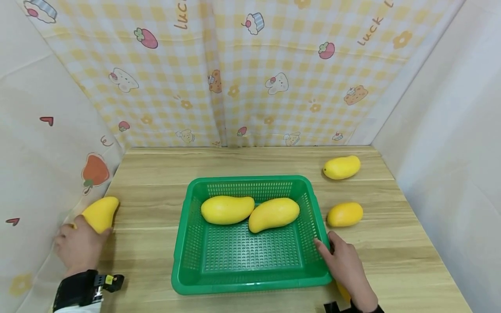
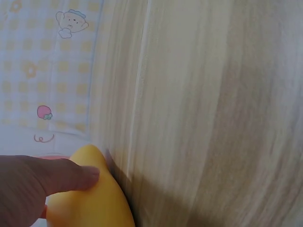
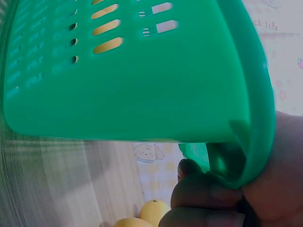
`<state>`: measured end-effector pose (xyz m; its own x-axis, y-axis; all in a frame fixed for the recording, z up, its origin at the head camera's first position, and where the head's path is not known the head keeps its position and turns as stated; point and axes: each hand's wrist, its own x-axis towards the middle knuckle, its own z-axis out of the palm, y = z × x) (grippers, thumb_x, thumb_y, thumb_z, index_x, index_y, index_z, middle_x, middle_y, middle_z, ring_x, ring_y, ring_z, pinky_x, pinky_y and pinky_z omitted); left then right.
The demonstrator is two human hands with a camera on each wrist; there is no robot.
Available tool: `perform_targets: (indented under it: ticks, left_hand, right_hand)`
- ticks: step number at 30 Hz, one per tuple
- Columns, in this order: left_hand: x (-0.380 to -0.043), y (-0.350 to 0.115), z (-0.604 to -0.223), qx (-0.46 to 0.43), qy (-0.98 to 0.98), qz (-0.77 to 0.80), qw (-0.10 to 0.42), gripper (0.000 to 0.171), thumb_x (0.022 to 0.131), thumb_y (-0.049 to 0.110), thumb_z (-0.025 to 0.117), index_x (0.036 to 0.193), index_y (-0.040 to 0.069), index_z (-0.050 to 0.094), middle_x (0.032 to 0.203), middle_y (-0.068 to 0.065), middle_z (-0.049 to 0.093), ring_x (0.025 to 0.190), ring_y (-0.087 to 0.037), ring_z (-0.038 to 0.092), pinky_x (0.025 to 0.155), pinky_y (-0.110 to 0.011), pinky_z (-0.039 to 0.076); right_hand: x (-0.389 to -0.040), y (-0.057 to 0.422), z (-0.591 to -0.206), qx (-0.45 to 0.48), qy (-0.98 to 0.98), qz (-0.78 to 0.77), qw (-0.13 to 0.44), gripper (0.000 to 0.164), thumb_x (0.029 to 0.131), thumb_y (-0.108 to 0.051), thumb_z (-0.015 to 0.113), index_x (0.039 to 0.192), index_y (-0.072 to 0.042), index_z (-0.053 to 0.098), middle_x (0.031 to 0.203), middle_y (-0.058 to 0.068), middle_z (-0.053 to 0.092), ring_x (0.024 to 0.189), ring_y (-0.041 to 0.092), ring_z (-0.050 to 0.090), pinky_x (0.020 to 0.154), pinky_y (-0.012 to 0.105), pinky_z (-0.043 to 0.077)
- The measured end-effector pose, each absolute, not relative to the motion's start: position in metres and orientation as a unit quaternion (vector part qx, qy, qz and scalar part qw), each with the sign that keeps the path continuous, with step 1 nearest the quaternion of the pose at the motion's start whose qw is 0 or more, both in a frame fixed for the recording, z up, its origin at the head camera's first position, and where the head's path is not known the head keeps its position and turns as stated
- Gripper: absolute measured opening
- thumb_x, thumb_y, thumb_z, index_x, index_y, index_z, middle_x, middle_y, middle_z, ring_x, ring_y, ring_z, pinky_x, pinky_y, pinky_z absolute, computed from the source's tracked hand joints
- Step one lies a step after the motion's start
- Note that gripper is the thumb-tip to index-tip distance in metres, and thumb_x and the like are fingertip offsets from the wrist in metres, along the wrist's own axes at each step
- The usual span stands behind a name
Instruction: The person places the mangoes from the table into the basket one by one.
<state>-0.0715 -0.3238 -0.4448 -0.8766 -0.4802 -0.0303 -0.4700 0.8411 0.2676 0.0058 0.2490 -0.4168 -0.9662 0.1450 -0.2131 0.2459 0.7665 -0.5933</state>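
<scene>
At the left edge of the table, my left hand (image 1: 80,243) grips a yellow mango (image 1: 102,212). The left wrist view has the thumb (image 2: 71,175) pressed on that mango's side; the other fingers are mostly hidden. My right hand (image 1: 347,261) holds the right rim of a green plastic basket (image 1: 250,287), thumb over the edge. Curled fingers (image 3: 203,198) show under the rim in the right wrist view. Inside the basket, towards its back, lie a left mango (image 1: 227,210) and a right mango (image 1: 275,214), touching or nearly so.
Right of the basket are a nearer mango (image 1: 345,214) and a farther mango (image 1: 342,167). Another yellow piece (image 1: 343,291) peeks out beneath my right hand. A checked cloth (image 1: 250,87) backs the wooden table (image 1: 148,174), with pale sheets on both sides.
</scene>
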Motion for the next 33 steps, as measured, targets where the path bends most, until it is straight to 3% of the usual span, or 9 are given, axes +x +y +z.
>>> perform_targets:
  ticks: [14,33]
  left_hand:
    - [-0.068,-0.325,-0.442,0.242,-0.961,-0.136,0.015,0.072,0.080,0.022,0.071,0.118,-0.023,0.030,0.100,-0.043,0.036,0.089,-0.056,0.039,0.080,-0.065,0.035]
    - [-0.067,-0.295,-0.401,0.148,-0.956,-0.195,0.162,0.079,0.072,0.013,0.080,0.134,-0.014,0.040,0.113,-0.040,0.043,0.098,-0.054,0.042,0.077,-0.067,0.035]
  right_hand:
    - [0.005,0.248,-0.418,0.102,0.938,-0.322,0.075,0.027,0.096,-0.032,0.058,0.091,-0.006,0.054,0.061,0.001,0.040,0.055,0.015,0.043,0.048,0.024,0.033]
    - [0.006,0.248,-0.416,0.102,0.937,-0.324,0.079,0.026,0.097,-0.030,0.057,0.090,-0.005,0.053,0.061,0.001,0.039,0.054,0.015,0.043,0.047,0.024,0.034]
